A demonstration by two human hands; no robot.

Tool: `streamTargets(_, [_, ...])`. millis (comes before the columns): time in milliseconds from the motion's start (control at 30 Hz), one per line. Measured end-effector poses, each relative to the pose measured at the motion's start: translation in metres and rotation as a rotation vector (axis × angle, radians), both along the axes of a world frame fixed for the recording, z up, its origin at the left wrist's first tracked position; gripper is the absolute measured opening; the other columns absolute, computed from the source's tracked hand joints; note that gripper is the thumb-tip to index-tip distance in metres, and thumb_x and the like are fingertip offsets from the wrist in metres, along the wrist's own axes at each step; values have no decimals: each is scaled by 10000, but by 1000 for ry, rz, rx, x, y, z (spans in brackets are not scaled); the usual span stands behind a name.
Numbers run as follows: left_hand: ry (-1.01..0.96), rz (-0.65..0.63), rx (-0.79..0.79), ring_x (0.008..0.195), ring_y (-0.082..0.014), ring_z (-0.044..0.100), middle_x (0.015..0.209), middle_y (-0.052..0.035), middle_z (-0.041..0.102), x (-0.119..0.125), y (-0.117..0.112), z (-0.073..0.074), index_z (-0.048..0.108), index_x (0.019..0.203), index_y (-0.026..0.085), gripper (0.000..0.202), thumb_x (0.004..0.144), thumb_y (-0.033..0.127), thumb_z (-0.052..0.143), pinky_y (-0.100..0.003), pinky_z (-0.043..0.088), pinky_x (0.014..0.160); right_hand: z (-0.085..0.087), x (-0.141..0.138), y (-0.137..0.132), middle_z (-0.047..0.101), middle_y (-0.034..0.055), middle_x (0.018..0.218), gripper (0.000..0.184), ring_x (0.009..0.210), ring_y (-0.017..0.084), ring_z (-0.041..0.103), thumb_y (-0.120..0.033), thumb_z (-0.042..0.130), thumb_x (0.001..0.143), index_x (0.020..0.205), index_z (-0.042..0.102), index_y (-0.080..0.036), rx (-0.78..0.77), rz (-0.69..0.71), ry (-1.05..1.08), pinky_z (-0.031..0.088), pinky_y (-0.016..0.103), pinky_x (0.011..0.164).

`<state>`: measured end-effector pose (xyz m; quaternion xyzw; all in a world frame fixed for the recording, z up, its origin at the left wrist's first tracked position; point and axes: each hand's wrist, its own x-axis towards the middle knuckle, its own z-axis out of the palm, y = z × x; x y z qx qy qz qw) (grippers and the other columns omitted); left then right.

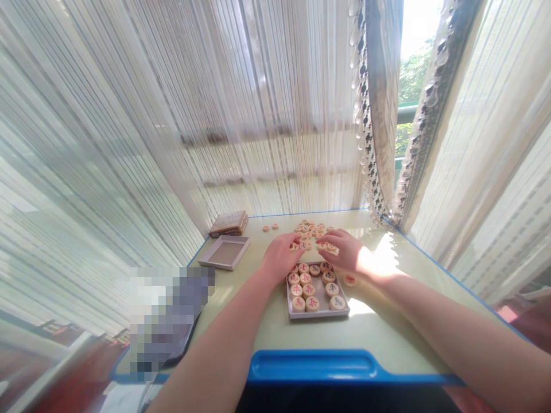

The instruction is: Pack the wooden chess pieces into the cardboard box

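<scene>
Wooden Chinese chess pieces [305, 245] with red and black characters lie in a loose heap beyond a shallow box tray [318, 314]. My left hand [282, 256] is at the heap's left side, thumb and fingers curled around a chess piece [294, 247]. Across from it, my right hand [346, 250] has its thumb and forefinger about another chess piece [322, 246], with more pieces under the palm. The tray holds red pieces in two columns on the left and black ones at the back and right; its inner middle shows bare floor. A red piece [349, 279] lies beside the tray, under my right wrist.
A second shallow box part [224, 252] sits at the left, with a brown patterned box [229, 223] behind it. Two pieces [270, 228] lie apart at the back. The table has a blue rim [314, 364]; string curtains [275, 115] hang around it. A blurred-out item [172, 321] rests at the left edge.
</scene>
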<state>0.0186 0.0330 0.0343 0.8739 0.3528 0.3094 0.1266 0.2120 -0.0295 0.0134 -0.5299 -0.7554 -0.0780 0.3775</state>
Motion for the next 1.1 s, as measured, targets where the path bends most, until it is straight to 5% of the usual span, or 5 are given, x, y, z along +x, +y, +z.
streamTargets(567, [17, -129, -193, 770, -134, 593, 924, -24, 669, 3, -15, 5, 659, 939, 184, 339, 669, 387, 638, -233, 474, 728, 1, -13, -6, 660, 20, 844, 78, 822, 167, 574, -269, 605, 743, 791, 653, -232, -92, 114, 26, 457, 298, 741])
streamTargets(900, [32, -138, -187, 799, -140, 595, 909, -5, 684, 1, -19, 11, 670, 944, 192, 297, 679, 211, 536, -237, 471, 780, 8, -11, -11, 642, 15, 784, 75, 783, 160, 568, -221, 607, 704, 768, 646, -223, -169, 157, -7, 447, 286, 713])
streamTargets(1100, [41, -162, -119, 829, -144, 592, 864, 6, 686, 1, -16, 8, 711, 773, 201, 279, 659, 152, 460, -223, 459, 818, 6, -11, -10, 625, 14, 738, 71, 743, 164, 551, -232, 632, 666, 733, 646, -217, -202, 109, -84, 430, 283, 679])
